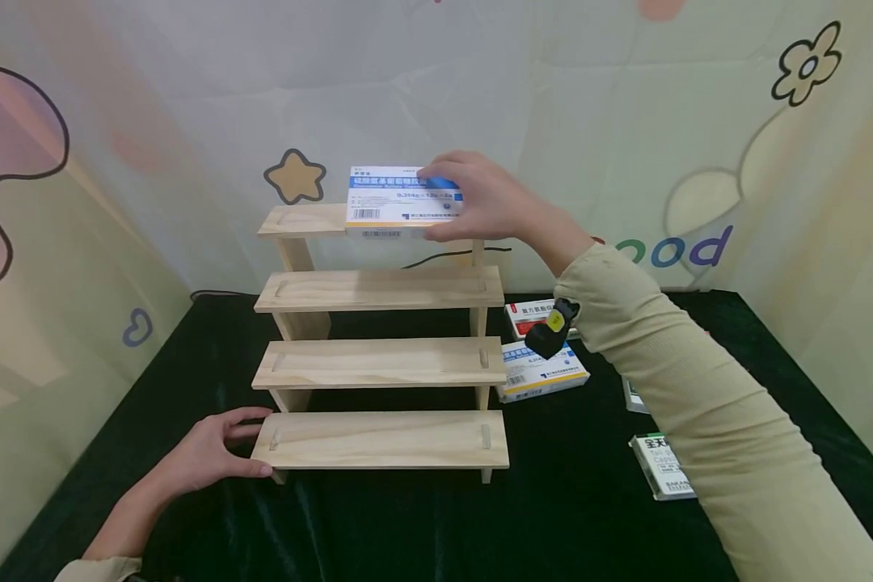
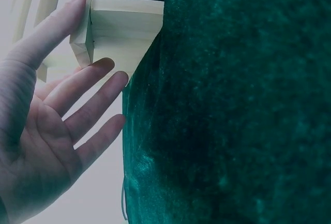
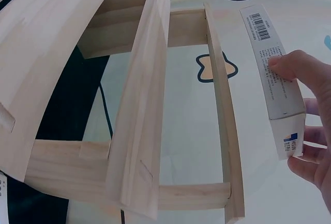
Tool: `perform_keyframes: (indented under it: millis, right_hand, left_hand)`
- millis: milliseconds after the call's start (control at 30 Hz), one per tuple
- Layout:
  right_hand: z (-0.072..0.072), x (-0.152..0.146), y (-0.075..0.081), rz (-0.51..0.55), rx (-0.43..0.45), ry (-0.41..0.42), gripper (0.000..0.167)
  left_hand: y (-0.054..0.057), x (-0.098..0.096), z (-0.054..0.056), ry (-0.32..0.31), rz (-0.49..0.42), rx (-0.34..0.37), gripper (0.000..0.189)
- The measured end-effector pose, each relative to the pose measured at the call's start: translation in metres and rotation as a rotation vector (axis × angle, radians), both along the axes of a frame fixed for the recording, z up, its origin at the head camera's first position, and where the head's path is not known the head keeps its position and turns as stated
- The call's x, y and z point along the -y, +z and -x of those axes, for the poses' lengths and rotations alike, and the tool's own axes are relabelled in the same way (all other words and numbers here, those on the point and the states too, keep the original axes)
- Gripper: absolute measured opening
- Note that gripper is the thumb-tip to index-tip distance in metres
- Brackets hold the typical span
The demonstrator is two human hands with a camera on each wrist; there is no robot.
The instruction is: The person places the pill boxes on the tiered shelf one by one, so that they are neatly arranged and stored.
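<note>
While in right grip (image 1: pixel 486 198), box (image 1: pixel 389 198) part-hidden

The head view is bright and evenly lit, the soft light seeming to come from above: a faint shadow lies on the board (image 1: pixel 313 292) below the box (image 1: pixel 385 196), and soft shading crosses the backdrop (image 1: pixel 436 89). The dark cloth (image 1: pixel 582 517) loses detail, apart from dull sheens. Both wrist views are dimmer and cooler; the left one shows the cloth teal and blurry, the backdrop washed out.

A beige sleeve (image 1: pixel 706 404) bears a yellow-marked black device (image 1: pixel 547 340).
</note>
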State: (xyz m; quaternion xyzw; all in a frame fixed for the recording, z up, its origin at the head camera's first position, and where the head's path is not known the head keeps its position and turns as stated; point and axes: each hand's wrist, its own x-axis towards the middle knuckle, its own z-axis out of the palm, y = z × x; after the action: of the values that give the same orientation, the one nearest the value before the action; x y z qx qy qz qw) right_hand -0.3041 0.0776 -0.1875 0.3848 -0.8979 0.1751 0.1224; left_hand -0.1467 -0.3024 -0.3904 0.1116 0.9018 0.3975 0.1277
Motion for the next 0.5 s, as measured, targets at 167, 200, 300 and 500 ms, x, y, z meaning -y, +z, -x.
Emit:
perform_keyframes:
  millis: [167, 200, 300, 500]
  right_hand:
    - [0.002, 0.007, 0.000, 0.004, 0.008, -0.004, 0.069]
    - [0.003, 0.008, 0.000, 0.005, 0.010, -0.005, 0.069]
    - [0.005, 0.013, -0.001, 0.008, 0.018, -0.008, 0.070]
    - [0.008, 0.022, -0.003, 0.015, 0.028, 0.003, 0.070]
  left_hand:
    - [0.000, 0.001, 0.000, -0.004, -0.003, -0.001, 0.071]
    - [0.000, 0.001, 0.000, -0.004, -0.002, -0.002, 0.071]
    - [0.000, 0.001, 0.000, -0.006, 0.003, -0.008, 0.071]
    - [-0.001, 0.001, 0.000, -0.004, -0.006, -0.011, 0.071]
